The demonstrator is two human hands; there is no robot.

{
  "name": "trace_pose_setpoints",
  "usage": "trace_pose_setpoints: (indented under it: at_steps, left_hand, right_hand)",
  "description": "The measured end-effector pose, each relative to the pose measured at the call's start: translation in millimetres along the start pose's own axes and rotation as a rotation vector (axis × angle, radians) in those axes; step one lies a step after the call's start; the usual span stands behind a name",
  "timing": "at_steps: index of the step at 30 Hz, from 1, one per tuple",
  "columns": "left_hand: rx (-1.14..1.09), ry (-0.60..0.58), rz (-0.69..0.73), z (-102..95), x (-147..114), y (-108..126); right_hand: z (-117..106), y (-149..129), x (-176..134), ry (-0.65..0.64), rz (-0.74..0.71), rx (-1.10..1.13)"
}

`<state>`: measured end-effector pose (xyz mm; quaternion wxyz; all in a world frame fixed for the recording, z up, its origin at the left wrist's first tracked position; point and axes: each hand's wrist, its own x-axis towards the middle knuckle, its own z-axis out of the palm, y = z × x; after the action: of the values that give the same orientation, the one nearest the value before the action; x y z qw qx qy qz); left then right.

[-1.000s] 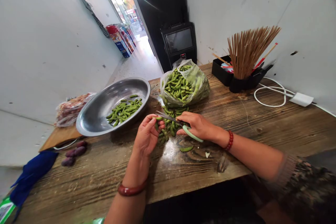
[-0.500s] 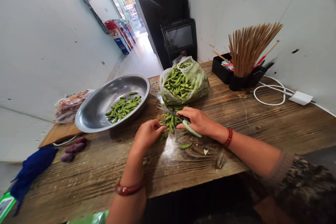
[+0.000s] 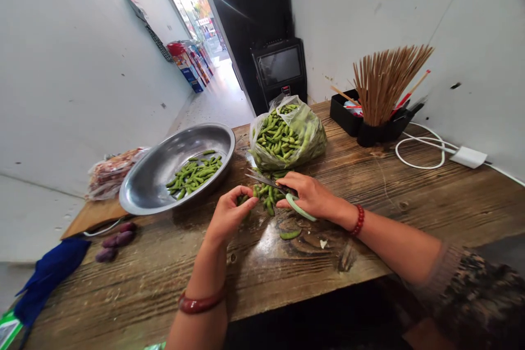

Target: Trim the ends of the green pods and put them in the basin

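My right hand (image 3: pixel 307 194) grips a pair of scissors (image 3: pixel 296 206) with pale green handles; the blades point left, slightly parted. Thumb and finger of my left hand (image 3: pixel 230 212) pinch a green soybean pod (image 3: pixel 243 198), partly hidden by the fingers, just left of the blade tips. Beneath the scissors lies a small heap of pods (image 3: pixel 268 197) on the wooden table. Behind it stands a clear plastic bag (image 3: pixel 315 134) full of pods. To the left, a wide metal basin (image 3: pixel 141 183) holds more pods. One loose pod (image 3: pixel 290 234) lies nearer me.
A black holder (image 3: pixel 367 135) with many wooden skewers (image 3: pixel 381 87) stands at the back right, beside a white cable and adapter (image 3: pixel 468 157). At left are purple-skinned roots (image 3: pixel 118 240), a blue cloth (image 3: pixel 51 279) and a bagged bundle (image 3: pixel 110 175) on a board.
My left hand has turned and risen slightly, its fingers more spread round the pod. The right hand with the scissors stays nearly in place. The whole view has shifted a little.
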<state>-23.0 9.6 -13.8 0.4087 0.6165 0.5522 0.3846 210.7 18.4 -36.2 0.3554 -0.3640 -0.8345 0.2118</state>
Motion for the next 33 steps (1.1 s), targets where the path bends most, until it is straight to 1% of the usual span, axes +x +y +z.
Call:
trace_pose_setpoints:
  at_steps: [3, 5, 7, 11, 17, 24, 28, 33]
  left_hand:
    - [-0.230, -0.021, -0.067, 1.5, -4.5, 6.1]
    - [-0.310, -0.054, -0.074, 3.9, -5.9, 7.6]
    - [-0.336, -0.077, -0.082, 5.9, -6.3, 7.4]
    - [-0.280, -0.069, -0.089, 6.4, -6.3, 4.6]
    - [-0.102, -0.011, 0.006, 7.6, -7.1, 7.4]
    - [-0.076, -0.020, 0.015, 10.9, -7.8, 14.5]
    - [-0.054, -0.039, 0.029, 9.0, -6.8, 12.6]
    - [-0.053, -0.052, 0.092, 7.7, -3.7, 6.9]
  right_hand:
    - [1.9, 1.0, -0.4, 0.008, -0.015, 0.014]
    - [2.6, 0.7, -1.0, -0.006, -0.019, 0.018]
    - [2.2, -0.6, -1.5, -0.033, -0.018, 0.020]
    - [-0.6, -4.5, -1.6, -0.093, -0.017, 0.019]
    - [-2.2, -7.3, -1.5, -0.116, -0.017, 0.026]
    - [-5.0, -10.6, -1.0, -0.122, -0.009, 0.010]
    - [-5.8, -9.5, -0.1, -0.122, -0.022, -0.007]
    - [-4.5, -5.8, 0.1, -0.117, -0.039, -0.008]
